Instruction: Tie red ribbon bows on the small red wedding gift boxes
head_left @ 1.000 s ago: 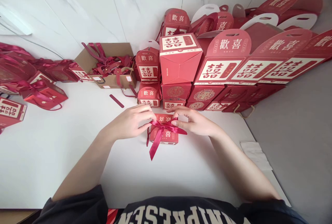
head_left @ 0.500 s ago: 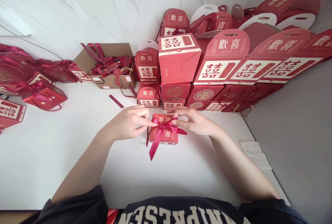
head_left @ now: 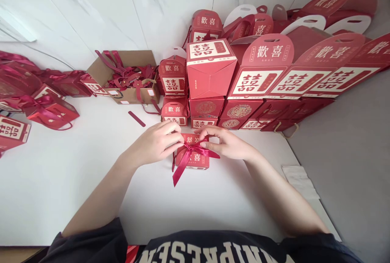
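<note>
A small red gift box (head_left: 199, 164) with pale Chinese characters stands on the white table in front of me. A magenta satin ribbon (head_left: 182, 166) is tied in a bow across its top, one tail hanging toward me and another pointing right. My left hand (head_left: 163, 140) pinches the bow's left loop between thumb and fingers. On the other side, my right hand (head_left: 224, 143) is closed on the right loop. The fingertips cover parts of both loops. A dark red cord hangs at the box's left side.
Stacked red gift boxes (head_left: 210, 80) rise right behind my hands and run to the right wall. A cardboard box (head_left: 131, 95) of ribbons and tags stands back left, a dark red strip (head_left: 137, 119) before it. Ribboned boxes (head_left: 55, 113) crowd the far left of the white table (head_left: 91, 165).
My left hand has gone from a pointing finger pressed at the bow to a pinch on its left loop. The hanging tail has shifted slightly left. The right hand has barely moved.
</note>
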Available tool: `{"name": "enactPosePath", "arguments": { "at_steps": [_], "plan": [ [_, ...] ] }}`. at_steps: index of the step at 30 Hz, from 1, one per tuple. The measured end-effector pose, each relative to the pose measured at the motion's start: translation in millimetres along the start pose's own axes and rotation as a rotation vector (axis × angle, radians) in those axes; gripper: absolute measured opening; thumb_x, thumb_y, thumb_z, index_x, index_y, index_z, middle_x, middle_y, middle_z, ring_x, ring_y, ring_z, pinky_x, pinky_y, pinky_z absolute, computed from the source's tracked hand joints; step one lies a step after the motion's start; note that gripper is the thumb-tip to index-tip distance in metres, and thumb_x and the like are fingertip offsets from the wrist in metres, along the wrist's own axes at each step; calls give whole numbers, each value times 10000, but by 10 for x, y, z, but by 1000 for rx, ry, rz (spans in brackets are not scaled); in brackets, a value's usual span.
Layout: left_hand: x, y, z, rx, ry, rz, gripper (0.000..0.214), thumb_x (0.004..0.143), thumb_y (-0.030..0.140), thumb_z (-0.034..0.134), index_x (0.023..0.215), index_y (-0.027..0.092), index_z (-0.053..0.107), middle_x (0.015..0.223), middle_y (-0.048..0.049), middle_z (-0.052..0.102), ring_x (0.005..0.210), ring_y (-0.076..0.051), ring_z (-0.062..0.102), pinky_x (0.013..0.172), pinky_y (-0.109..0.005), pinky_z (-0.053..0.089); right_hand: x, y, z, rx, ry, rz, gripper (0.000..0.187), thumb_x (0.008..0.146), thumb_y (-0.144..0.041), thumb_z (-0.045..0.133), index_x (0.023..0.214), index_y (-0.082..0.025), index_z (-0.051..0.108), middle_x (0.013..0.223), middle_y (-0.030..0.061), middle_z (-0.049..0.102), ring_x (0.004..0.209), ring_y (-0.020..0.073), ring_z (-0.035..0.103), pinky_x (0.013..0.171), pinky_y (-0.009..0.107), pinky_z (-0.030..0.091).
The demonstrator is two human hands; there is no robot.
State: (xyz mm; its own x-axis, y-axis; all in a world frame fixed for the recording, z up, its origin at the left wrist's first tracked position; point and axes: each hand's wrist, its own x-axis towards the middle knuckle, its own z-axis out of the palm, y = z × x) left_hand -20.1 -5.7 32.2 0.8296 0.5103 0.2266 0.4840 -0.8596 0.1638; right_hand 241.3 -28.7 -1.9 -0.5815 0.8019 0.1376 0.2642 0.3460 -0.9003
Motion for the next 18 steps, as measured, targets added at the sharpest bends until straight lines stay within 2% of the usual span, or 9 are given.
{"name": "enactPosePath", "arguments": {
  "at_steps": [3,6,10,13,18],
  "plan": [
    [22,31,-22,-195,-55,-34,160,921,218,493,853,174,631,971,-63,548,871,-163,521,789,-289,432,3,-3,10,23,0,-10,107,899,-319,581,876,-214,589,1245,52,615,1166,210,568,998,359,407],
    [28,27,-23,-293,-93,-56,186,916,228,491,818,172,640,952,-60,542,865,-158,524,788,-276,424,1,-1,10,36,-2,-14,103,884,-315,602,915,-217,593,1279,62,597,1205,215,545,1017,366,395],
    [9,-4,0,-359,-207,-114,197,911,297,519,828,182,656,765,-10,543,662,-115,483,649,-242,383,0,16,-1,8,-6,-23,78,859,-278,633,873,-211,595,1295,71,587,1221,223,537,1037,376,380],
    [3,-6,2,-422,-287,-195,239,914,342,514,779,177,622,591,40,450,524,-87,370,544,-232,308,0,15,-10,9,1,-42,62,875,-274,616,878,-212,618,1286,74,590,1241,220,522,1045,376,377],
    [26,20,-26,-598,-343,-283,307,946,336,427,729,161,556,577,46,352,522,-82,295,513,-232,256,2,-23,0,-1,54,-68,125,908,-315,578,877,-223,657,1281,73,589,1241,226,518,1051,400,379]
  ]
}}
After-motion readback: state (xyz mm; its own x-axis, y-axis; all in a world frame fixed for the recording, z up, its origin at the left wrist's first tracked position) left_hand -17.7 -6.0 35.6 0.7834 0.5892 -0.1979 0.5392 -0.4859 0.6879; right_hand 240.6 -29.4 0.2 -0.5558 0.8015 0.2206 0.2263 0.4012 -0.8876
